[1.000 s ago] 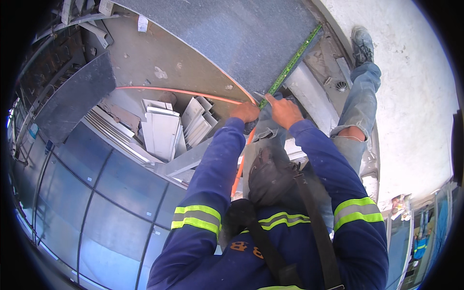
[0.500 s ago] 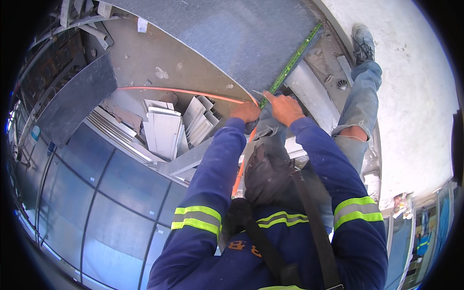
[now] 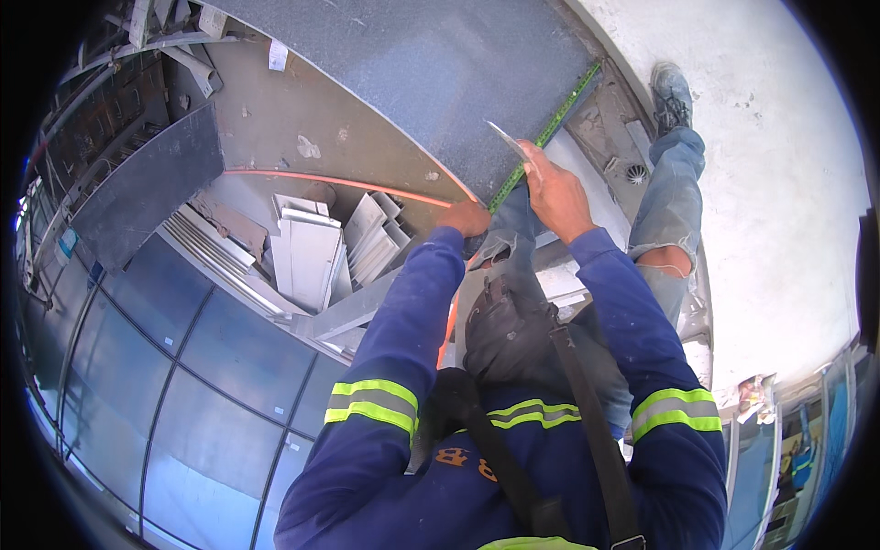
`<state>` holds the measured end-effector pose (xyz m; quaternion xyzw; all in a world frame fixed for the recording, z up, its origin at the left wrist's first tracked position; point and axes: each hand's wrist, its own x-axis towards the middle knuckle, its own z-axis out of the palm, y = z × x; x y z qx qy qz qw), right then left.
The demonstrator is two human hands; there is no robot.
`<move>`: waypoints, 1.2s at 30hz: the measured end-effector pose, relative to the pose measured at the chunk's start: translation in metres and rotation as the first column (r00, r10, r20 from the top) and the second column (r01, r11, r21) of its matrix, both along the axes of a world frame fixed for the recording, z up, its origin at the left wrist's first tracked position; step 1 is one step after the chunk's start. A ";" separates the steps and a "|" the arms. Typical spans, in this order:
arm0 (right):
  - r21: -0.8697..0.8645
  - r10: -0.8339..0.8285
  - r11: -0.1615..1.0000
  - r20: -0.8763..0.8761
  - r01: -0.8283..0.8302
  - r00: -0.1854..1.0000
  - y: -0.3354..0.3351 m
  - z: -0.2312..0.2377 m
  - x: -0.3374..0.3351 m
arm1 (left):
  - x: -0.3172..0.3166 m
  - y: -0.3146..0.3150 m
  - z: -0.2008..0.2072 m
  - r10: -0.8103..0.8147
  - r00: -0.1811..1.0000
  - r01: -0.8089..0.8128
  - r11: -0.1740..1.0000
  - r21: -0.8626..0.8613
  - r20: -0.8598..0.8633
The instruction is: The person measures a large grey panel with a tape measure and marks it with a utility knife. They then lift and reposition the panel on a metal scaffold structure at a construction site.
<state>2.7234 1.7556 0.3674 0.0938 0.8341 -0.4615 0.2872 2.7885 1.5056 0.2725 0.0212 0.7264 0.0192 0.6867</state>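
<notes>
Bright green tape (image 3: 564, 114), dark marks, pretty straight along gray slab (image 3: 431, 73), right side. Right hand (image 3: 559, 195) gripping pointy silvery blade (image 3: 506, 140). Left hand (image 3: 466, 219) curled at near end, can't tell grip.

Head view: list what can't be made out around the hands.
All in the head view:
Left hand: its back hides what it grips, if anything.
Thin pointed tool: the right hand covers its grip end.
Green tape: its markings are too small to read.
Orange hose: the left hand hides a stretch.
Grey sheet: the picture's top edge cuts off its far end.
</notes>
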 end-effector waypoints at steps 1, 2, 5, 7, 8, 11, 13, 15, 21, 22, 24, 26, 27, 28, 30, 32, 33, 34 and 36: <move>0.005 -0.057 0.998 -0.045 0.057 0.997 0.019 0.007 -0.008 | 0.003 0.001 0.002 -0.045 0.999 0.046 0.998 0.043 -0.016; 0.002 -0.111 0.994 -0.097 0.112 0.989 0.037 0.011 -0.017 | 0.006 0.000 0.002 -0.088 0.995 0.091 0.993 0.079 -0.041; 0.027 -0.261 0.964 -0.071 0.263 0.963 0.106 0.021 -0.040 | -0.011 0.021 0.013 0.016 1.000 -0.016 1.000 0.019 0.008; 0.015 -0.379 0.926 0.046 0.378 0.924 0.149 0.044 -0.061 | -0.033 0.038 0.036 0.027 0.998 -0.028 1.000 -0.010 -0.049; 0.003 -0.418 0.908 0.053 0.418 0.907 0.164 0.050 -0.072 | -0.035 0.035 0.035 -0.039 0.997 0.040 0.999 0.020 -0.068; -0.047 -0.482 0.875 0.030 0.483 0.876 0.200 0.062 -0.106 | -0.066 0.061 0.056 -0.035 0.999 0.034 0.999 -0.041 -0.027; -0.066 -0.465 0.884 -0.006 0.463 0.885 0.222 0.055 -0.107 | -0.084 0.078 0.081 -0.005 0.997 -0.002 0.997 -0.080 -0.082; -0.130 -0.560 0.819 0.032 0.559 0.828 0.251 0.052 -0.099 | -0.106 0.093 0.104 -0.012 0.995 0.007 0.998 -0.060 -0.096; -0.276 -0.777 0.551 0.176 0.788 0.605 0.286 0.076 -0.110 | -0.102 0.056 0.140 -0.023 0.986 0.003 0.993 -0.120 -0.164; -0.282 -0.758 0.588 0.135 0.758 0.638 0.288 0.071 -0.109 | -0.103 0.049 0.145 -0.076 0.988 0.064 0.994 -0.092 -0.137; -0.321 -0.690 0.662 0.093 0.678 0.718 0.272 0.063 -0.111 | -0.075 -0.002 0.141 -0.337 0.940 0.337 0.942 -0.010 -0.049; -0.286 -0.679 0.690 0.061 0.664 0.732 0.288 0.061 -0.118 | -0.092 0.007 0.144 -0.218 0.966 0.225 0.974 0.036 -0.139; -0.307 -0.651 0.702 0.090 0.643 0.754 0.274 0.061 -0.124 | -0.079 -0.021 0.150 -0.149 0.979 0.152 0.988 0.011 -0.140; -0.366 -0.645 0.669 0.146 0.647 0.750 0.258 0.063 -0.130 | -0.063 -0.053 0.160 -0.087 0.987 0.084 0.996 -0.025 -0.138; -0.432 -0.652 0.606 0.212 0.668 0.728 0.267 0.062 -0.148 | -0.055 -0.061 0.178 -0.414 0.895 0.428 0.902 0.056 -0.167; -0.510 -0.699 0.445 0.317 0.736 0.641 0.288 0.053 -0.166 | -0.073 -0.037 0.202 -0.430 0.889 0.442 0.895 0.055 -0.156; -0.515 -0.718 0.423 0.311 0.745 0.623 0.303 0.053 -0.172 | -0.069 -0.017 0.212 -0.379 0.911 0.385 0.923 0.005 -0.162; -0.518 -0.729 0.402 0.319 0.755 0.606 0.313 0.054 -0.171 | -0.072 -0.006 0.228 -0.320 0.933 0.316 0.947 -0.048 -0.162; -0.430 -0.818 0.281 0.360 0.858 0.449 0.397 0.057 -0.156 | -0.105 0.094 0.238 -0.186 0.963 0.193 0.981 0.018 -0.193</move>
